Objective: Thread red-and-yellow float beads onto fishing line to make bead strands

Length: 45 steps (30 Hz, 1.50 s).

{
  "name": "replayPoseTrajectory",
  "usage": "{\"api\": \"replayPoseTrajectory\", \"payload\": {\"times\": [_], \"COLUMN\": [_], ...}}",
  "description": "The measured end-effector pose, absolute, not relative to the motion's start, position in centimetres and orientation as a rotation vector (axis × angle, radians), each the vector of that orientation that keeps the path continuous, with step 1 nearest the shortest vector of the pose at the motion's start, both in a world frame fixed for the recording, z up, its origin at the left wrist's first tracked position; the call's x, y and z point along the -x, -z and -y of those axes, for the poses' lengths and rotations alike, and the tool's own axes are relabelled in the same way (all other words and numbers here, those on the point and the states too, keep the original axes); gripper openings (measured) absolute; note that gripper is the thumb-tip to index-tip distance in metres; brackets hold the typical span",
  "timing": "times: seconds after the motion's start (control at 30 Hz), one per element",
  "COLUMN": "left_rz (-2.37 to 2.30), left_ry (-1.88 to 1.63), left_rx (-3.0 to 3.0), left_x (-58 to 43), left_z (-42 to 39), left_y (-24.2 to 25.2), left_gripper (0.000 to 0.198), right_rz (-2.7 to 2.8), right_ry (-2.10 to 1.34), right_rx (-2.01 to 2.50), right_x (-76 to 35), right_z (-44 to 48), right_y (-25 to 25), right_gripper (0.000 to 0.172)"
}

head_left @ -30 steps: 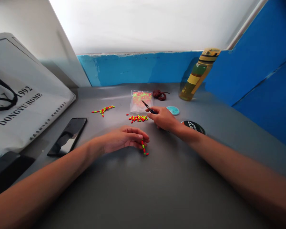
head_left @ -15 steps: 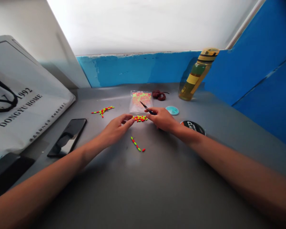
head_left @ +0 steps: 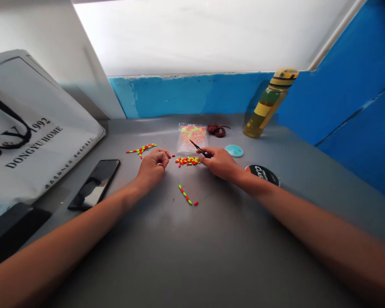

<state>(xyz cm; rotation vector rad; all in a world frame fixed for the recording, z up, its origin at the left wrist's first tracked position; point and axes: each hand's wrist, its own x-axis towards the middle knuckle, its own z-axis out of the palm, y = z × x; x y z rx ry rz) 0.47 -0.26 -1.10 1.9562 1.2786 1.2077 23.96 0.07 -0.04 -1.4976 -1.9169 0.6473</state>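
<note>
My right hand (head_left: 223, 162) grips small dark pointed scissors (head_left: 199, 148), their tip angled up and left over the plastic bag of beads (head_left: 192, 139). Just under that hand's fingertips lies a loose pile of red and yellow-green oval beads (head_left: 188, 161). My left hand (head_left: 153, 167) is closed left of the pile, finger and thumb pinched together; whatever is between them is too small to see. One red bead (head_left: 173, 155) lies beside its fingers. Nearer me rests a slanting row of beads (head_left: 185, 194) with a red bead (head_left: 196, 203) at its end.
A branching bead group (head_left: 141, 149) lies at the left, behind a phone (head_left: 94, 185). A white bag (head_left: 35, 128) stands far left. At right are a dark red cord bundle (head_left: 217, 130), a light blue disc (head_left: 234, 150), a black round lid (head_left: 263, 174) and a bottle (head_left: 263, 107).
My left hand has drawn back leftward from the bead pile and its fingers have curled in. A red bead now shows apart from the pile. My right hand stays near the pile with the scissors.
</note>
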Motion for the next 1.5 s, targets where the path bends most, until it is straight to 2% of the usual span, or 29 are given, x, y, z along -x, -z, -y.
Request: {"api": "replayPoseTrajectory", "payload": {"times": [0.33, 0.7, 0.9, 1.07, 1.23, 1.5], "left_rz": [-1.309, -1.353, -1.303, -1.327, -1.346, -1.336], "left_ry": [-1.112, -0.789, -0.797, -0.894, -0.823, -0.820], "left_rx": [-2.047, -2.633, -2.649, -2.565, -2.545, -2.533], "left_x": [-0.4, -0.7, -0.7, -0.7, -0.7, -0.7], "left_z": [0.0, -0.4, -0.2, -0.1, -0.1, -0.1], "left_y": [1.6, 3.3, 3.1, 3.0, 3.0, 3.0], "left_gripper": [0.024, 0.026, 0.018, 0.022, 0.012, 0.009], "right_rz": [1.978, 1.967, 1.997, 1.992, 2.011, 2.009], "right_ry": [-0.637, -0.652, -0.639, -0.632, -0.621, -0.632], "right_rx": [1.457, 1.431, 1.384, 1.404, 1.395, 1.411], "right_x": [-23.7, -23.7, -23.8, -23.7, -23.7, -23.7], "right_z": [0.1, 0.4, 0.3, 0.3, 0.5, 0.6], "right_y": [0.2, -0.3, 0.2, 0.2, 0.2, 0.3], "right_gripper": [0.037, 0.036, 0.035, 0.034, 0.034, 0.034]}}
